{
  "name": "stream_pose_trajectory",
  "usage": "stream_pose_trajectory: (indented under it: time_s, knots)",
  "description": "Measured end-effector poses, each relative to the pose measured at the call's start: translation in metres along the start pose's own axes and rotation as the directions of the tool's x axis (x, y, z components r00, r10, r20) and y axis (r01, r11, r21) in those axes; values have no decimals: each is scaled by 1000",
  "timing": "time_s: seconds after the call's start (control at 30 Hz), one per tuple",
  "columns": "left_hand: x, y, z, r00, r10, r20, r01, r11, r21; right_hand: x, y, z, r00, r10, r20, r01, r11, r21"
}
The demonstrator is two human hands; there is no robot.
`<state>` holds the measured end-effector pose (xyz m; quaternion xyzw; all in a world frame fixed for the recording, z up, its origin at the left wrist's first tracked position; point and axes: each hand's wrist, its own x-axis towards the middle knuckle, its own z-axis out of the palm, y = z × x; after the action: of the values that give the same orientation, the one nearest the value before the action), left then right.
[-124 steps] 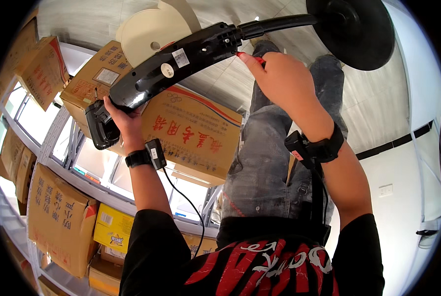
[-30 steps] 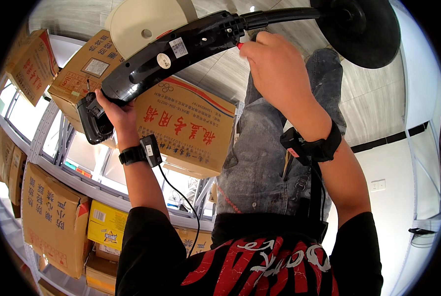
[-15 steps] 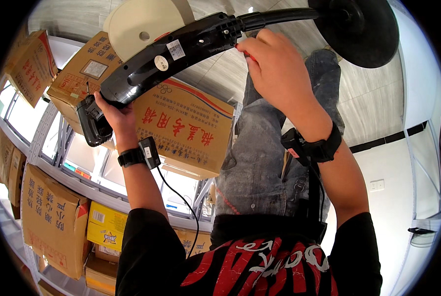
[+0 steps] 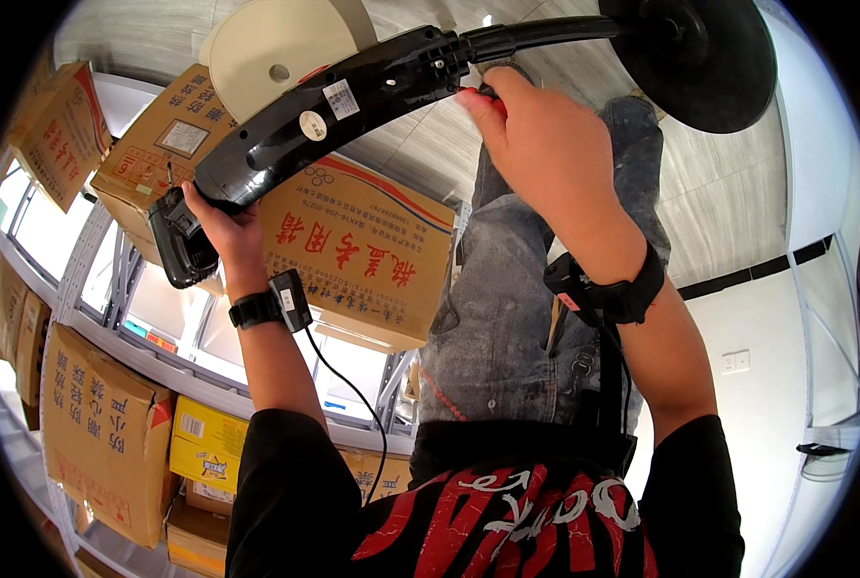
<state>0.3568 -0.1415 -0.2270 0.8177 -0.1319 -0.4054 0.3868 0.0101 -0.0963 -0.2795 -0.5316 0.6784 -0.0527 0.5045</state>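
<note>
Right hand has shifted its pinch on red-black tool, turning likely unfinished; left hand grips black housing.

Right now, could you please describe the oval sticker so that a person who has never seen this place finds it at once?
Find the long black device across the picture's upper half, gripped near its lower end by the left hand. Along its body, the oval sticker lies between that hand and a pale rectangular label; its rounded outline sets it apart from that label.
</note>
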Motion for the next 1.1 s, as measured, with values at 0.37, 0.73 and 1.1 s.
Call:
stream_pose_trajectory:
  time_s: [0.37,0.73,1.1]
  knots:
    - [5,-1,-3,1000,8,12,-8,1000,-10,2,-3,-4,996,-87,-25,88,996,26]
    - [9,-2,-8,1000,15,18,-15,1000,-4,0,5,4,985,-115,-127,119,993,27]
    - [8,-2,-7,999,5,34,-5,1000,9,0,3,-7,993,42,107,-48,997,57]
